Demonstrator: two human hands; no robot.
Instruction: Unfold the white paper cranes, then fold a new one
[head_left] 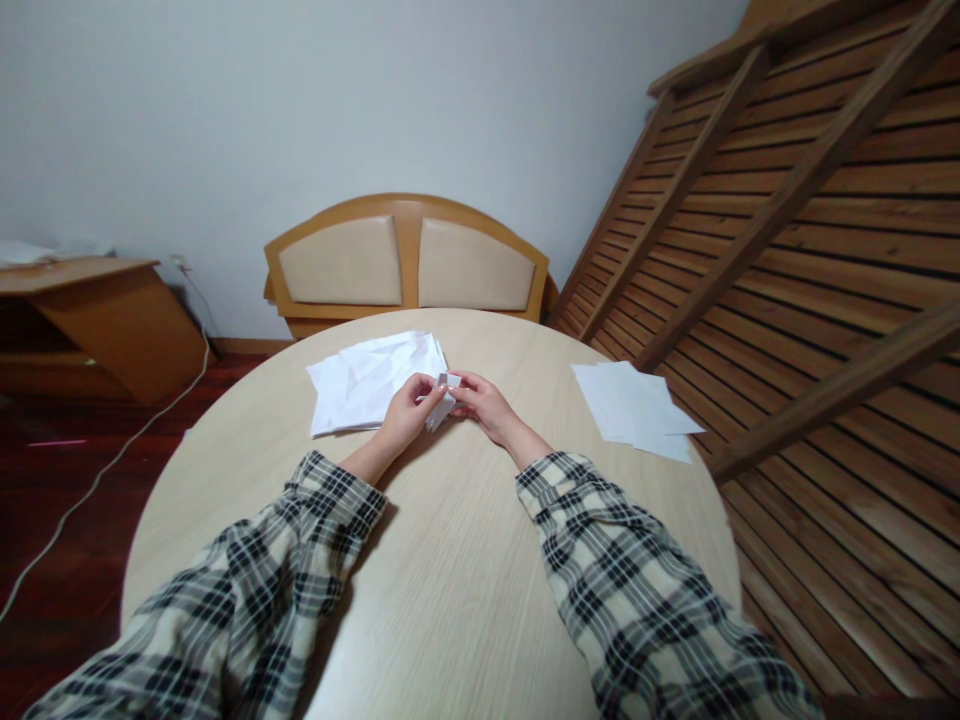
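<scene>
Near the middle of the round table [442,580], both my hands meet on a small piece of folded white paper [442,405], which looks box-like with raised edges. My left hand [409,410] grips its left side, thumb on top. From the right, my right hand [484,405] pinches the other side with thumb and fingers. Part of the folded paper is hidden behind my fingers. Just beyond and left of my left hand lies a pile of creased white paper sheets [360,385].
Several flat white sheets [634,405] overlap near the table's right edge. A wooden headboard [409,250] with cream panels stands behind the table. Slatted wooden boards [810,250] lean at the right. A desk [97,310] and a white cable [112,465] are at the left.
</scene>
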